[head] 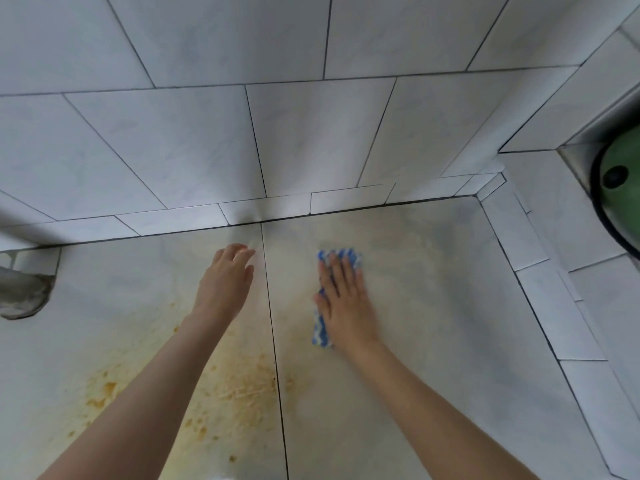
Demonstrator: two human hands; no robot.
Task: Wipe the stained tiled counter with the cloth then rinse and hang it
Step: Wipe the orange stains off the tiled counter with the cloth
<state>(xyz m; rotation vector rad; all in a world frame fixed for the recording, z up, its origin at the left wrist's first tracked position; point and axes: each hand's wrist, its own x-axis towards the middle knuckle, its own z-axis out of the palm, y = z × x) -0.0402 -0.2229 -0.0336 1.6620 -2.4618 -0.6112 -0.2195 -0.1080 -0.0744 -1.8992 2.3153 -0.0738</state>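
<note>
I see right hand point(346, 306) fingers flat, pressing blue-white cloth point(320, 329) on stained desk point(433, 306); left hand point(227, 282) fingers spread, empty.

Cloth point(341, 259) on counter point(433, 271) (under right hand point(346, 299))

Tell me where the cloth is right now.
The cloth lies flat under the right hand on the counter, just right of the dark grout line.

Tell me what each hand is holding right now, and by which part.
The right hand presses flat on the middle of the blue-and-white cloth, pinning it to the counter, not gripping it. The left hand holds nothing.
</note>
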